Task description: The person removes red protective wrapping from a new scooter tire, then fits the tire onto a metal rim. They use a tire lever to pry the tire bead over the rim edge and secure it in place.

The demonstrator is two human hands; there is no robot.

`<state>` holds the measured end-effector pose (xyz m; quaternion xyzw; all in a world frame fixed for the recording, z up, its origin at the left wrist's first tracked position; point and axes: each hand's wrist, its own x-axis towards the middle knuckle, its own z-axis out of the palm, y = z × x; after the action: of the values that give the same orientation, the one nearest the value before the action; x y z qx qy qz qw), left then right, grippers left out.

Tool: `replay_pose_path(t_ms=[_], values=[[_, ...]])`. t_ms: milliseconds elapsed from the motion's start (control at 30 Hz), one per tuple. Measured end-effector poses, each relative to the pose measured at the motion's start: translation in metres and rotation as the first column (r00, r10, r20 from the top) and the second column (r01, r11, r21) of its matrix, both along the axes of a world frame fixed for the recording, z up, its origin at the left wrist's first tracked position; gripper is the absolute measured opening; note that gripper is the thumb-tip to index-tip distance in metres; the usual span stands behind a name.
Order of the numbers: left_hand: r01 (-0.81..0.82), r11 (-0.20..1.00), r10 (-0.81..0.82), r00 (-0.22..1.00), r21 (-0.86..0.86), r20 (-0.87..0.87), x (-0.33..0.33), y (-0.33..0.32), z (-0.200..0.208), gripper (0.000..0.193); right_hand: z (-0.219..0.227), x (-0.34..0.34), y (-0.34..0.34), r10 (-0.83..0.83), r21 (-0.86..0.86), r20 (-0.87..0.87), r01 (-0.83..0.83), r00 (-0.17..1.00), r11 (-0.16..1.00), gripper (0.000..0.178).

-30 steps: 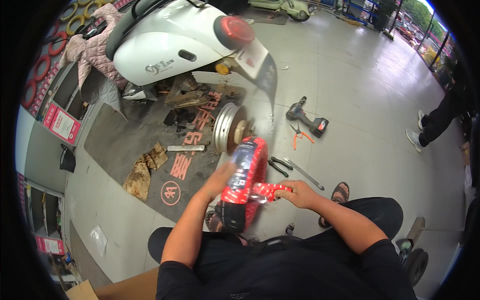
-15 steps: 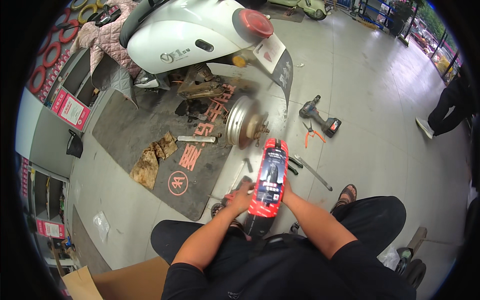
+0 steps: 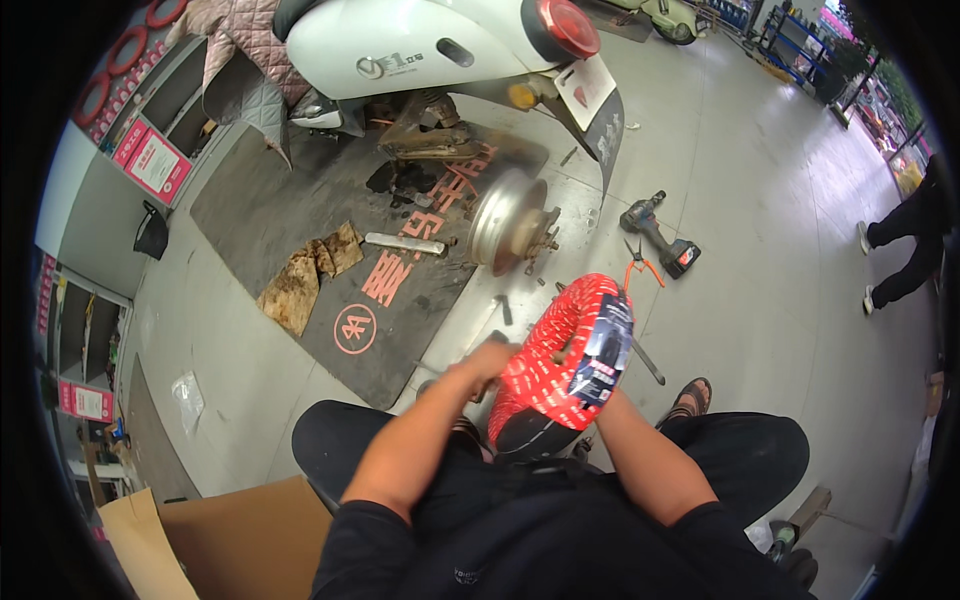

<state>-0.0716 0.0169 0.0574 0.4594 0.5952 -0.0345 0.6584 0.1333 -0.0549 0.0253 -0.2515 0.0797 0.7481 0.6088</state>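
Observation:
I hold a tyre wrapped in red paper [image 3: 550, 360] upright in front of my chest; a black label [image 3: 607, 345] runs across its right side and bare black rubber [image 3: 528, 437] shows at its bottom. My left hand [image 3: 487, 362], blurred by motion, grips the tyre's left edge. My right hand is almost hidden behind the tyre's right side; only its wrist [image 3: 607, 400] shows, pressed against the tyre.
A white scooter [image 3: 420, 50] without its rear wheel stands ahead, its bare metal hub [image 3: 508, 220] over a dark floor mat [image 3: 300, 200]. A cordless drill [image 3: 660, 235], orange-handled pliers [image 3: 640, 268], a metal tube [image 3: 405, 243] and rags [image 3: 310, 275] lie around. A cardboard box [image 3: 230, 540] sits lower left. Another person's legs [image 3: 900, 250] stand right.
The tyre has turned and now shows more of its red face. My left hand moved up its left edge and my right hand slid behind it. The view has shifted toward the scooter.

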Motion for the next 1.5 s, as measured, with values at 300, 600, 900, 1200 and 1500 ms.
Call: replay_pose_path(t_ms=[300,600,900,1200,1500], values=[[-0.195,0.939,0.335,0.708,-0.284,0.621,0.043,-0.012,0.148,0.039,0.067,0.03,0.004,-0.174,-0.006,0.865,0.355,0.471,0.935,0.032],[-0.104,0.864,0.429,0.665,-0.492,0.612,0.014,0.011,0.128,0.03,0.213,0.032,0.032,-0.793,0.13,0.593,-0.955,-0.14,0.266,0.051],[-0.38,0.26,0.116,0.925,0.888,0.362,0.019,-0.06,0.095,0.073,0.192,0.021,0.05,-0.638,0.197,0.748,-0.857,-0.183,0.477,0.029],[0.073,0.557,-0.015,0.997,0.827,-0.079,0.005,-0.05,0.088,0.113,0.162,0.054,0.028,-0.461,0.174,0.885,-0.872,-0.066,0.457,0.028],[0.093,0.665,-0.009,0.993,0.741,-0.117,-0.017,-0.044,0.097,0.116,0.144,0.041,0.007,-0.952,0.118,0.254,-0.972,-0.168,0.203,0.033]])
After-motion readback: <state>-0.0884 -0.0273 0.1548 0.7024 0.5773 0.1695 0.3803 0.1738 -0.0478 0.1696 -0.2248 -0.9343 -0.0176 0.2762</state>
